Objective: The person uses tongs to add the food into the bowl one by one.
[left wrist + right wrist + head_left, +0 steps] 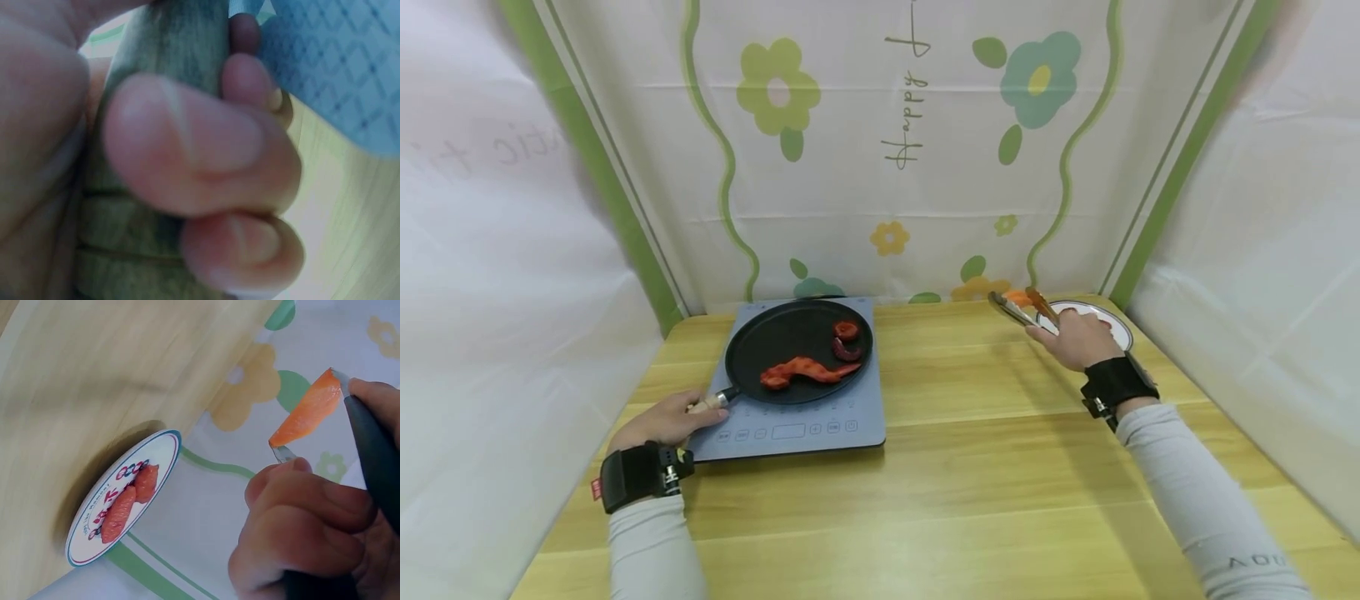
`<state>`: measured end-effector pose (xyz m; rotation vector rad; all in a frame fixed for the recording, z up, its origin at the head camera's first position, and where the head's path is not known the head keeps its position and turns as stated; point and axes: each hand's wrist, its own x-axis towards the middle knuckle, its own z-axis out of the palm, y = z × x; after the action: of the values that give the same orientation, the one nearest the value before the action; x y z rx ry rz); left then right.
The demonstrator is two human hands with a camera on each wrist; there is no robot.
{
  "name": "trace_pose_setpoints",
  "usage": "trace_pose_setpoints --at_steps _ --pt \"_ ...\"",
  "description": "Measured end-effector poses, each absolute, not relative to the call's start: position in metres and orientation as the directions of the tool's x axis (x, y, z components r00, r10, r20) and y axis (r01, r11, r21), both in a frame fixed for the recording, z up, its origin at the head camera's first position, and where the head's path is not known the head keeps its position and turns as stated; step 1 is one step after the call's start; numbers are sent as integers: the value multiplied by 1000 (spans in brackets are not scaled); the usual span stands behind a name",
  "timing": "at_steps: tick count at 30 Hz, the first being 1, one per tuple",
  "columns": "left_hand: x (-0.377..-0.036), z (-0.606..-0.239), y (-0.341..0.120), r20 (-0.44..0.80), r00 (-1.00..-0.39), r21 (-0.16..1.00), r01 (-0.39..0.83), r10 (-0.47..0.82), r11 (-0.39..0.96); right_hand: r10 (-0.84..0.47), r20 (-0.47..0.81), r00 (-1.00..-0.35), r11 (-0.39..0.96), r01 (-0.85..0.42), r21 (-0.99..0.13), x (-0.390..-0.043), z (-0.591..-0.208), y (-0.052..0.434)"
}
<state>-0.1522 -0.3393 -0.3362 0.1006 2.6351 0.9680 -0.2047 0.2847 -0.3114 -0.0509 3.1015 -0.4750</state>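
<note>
My left hand [658, 419] grips the wooden handle [707, 403] of a black flat frying pan [790, 333]. In the left wrist view, fingers curl round that handle [178, 44]. Lying in the pan are a long red meat piece [805, 369], a round red piece [846, 331] and a dark red curved piece [847, 350]. My right hand [1081, 340] holds tongs [1013, 311] whose tips pinch an orange slice [306, 409], resembling salmon, in the air near a white oval plate [172, 447]. Two red meat pieces [119, 514] lie on the plate.
Beneath the pan is a grey-blue induction cooktop [827, 429] with touch buttons along its front, on the left of a wooden table [955, 467]. White curtains [850, 183] with printed flowers stand behind and at both sides.
</note>
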Motion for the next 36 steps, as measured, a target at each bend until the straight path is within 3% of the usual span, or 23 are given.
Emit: trace_pose_setpoints --at_steps 26,36 --pt "-152 -337 -340 -302 -938 642 -66 173 764 -99 111 -989 940 -130 -316 -180 -341 245" --pt "-155 -336 -340 -298 -938 639 -58 177 767 -134 153 -979 926 -178 -332 -181 -332 227"
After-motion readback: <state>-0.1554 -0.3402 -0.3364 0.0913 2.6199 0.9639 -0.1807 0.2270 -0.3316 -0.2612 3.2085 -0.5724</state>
